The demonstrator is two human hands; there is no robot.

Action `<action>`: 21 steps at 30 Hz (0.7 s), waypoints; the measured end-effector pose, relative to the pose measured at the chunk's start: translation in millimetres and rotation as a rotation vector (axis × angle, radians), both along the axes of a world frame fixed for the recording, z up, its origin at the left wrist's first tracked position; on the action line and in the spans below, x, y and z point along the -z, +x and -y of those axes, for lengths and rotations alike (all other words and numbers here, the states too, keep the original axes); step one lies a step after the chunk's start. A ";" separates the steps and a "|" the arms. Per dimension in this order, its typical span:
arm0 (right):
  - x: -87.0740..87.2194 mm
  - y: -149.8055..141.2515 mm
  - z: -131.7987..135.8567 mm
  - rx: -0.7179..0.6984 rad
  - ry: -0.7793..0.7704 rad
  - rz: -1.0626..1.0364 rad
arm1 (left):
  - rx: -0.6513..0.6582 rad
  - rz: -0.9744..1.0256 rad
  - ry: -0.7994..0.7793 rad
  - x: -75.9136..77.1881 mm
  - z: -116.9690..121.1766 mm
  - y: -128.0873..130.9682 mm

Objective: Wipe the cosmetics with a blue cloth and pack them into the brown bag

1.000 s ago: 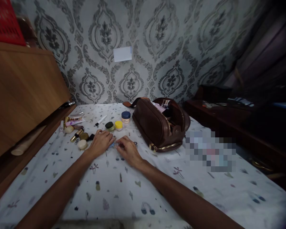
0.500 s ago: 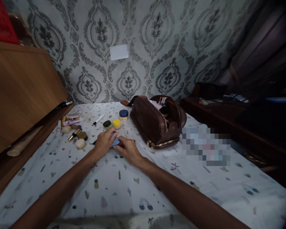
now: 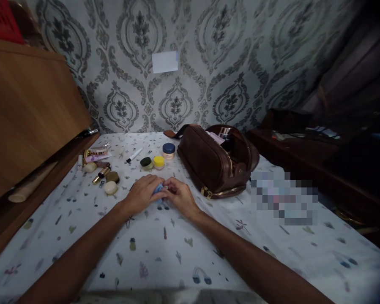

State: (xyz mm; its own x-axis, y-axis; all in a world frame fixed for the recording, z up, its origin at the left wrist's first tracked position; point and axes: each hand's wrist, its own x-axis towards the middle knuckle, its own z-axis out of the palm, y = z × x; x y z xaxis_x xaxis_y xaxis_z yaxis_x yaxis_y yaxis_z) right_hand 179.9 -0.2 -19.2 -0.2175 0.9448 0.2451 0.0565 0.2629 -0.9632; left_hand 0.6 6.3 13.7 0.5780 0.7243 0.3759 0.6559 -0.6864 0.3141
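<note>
My left hand (image 3: 144,193) is closed around a small light-blue piece (image 3: 159,188), which looks soft and crumpled like cloth or a wipe. From the other side, the fingertips of my right hand (image 3: 181,196) pinch at its edge. The fingers cover most of it, so its exact kind is hidden. Just beyond the hands stand a jar with a dark lid (image 3: 146,163), a small yellow-lidded jar (image 3: 158,162) and a larger blue-lidded jar (image 3: 168,150). A white pen-like tube with a black end (image 3: 134,155) lies behind them.
An open brown toiletry bag (image 3: 205,162) holding cosmetics stands at the right. Several tubes and jars, among them a cream-coloured round jar (image 3: 110,188), lie at the left. A wooden cabinet (image 3: 34,114) borders the patterned sheet (image 3: 164,261). A blurred-out item (image 3: 285,198) lies right.
The view has shifted slightly. My left hand has turned flatter over the blue piece, and the dark tip that stuck out left of it is largely hidden. Both hands stay together.
</note>
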 end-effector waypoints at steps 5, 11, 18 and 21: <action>-4.5 0.7 0.6 -0.013 -0.018 -0.055 | 0.054 -0.075 0.003 4.3 -7.8 -7.9; -8.0 1.8 1.0 0.010 -0.038 -0.066 | 0.005 -0.087 0.007 8.7 -11.2 -13.2; -10.2 4.8 -3.1 0.066 -0.086 -0.155 | -0.026 -0.080 0.008 10.6 -14.7 -18.7; -11.3 6.9 -6.4 0.112 -0.109 -0.230 | -0.044 -0.075 0.005 12.1 -16.7 -20.7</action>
State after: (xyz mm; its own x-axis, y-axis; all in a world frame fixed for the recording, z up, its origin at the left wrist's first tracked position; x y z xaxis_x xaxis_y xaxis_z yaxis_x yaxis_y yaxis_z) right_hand 186.8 6.1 -7.9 -0.0605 0.9833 0.1719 -0.1437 0.1618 -0.9763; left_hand -20.0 23.0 1.7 0.5723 0.7478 0.3365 0.7070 -0.6579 0.2596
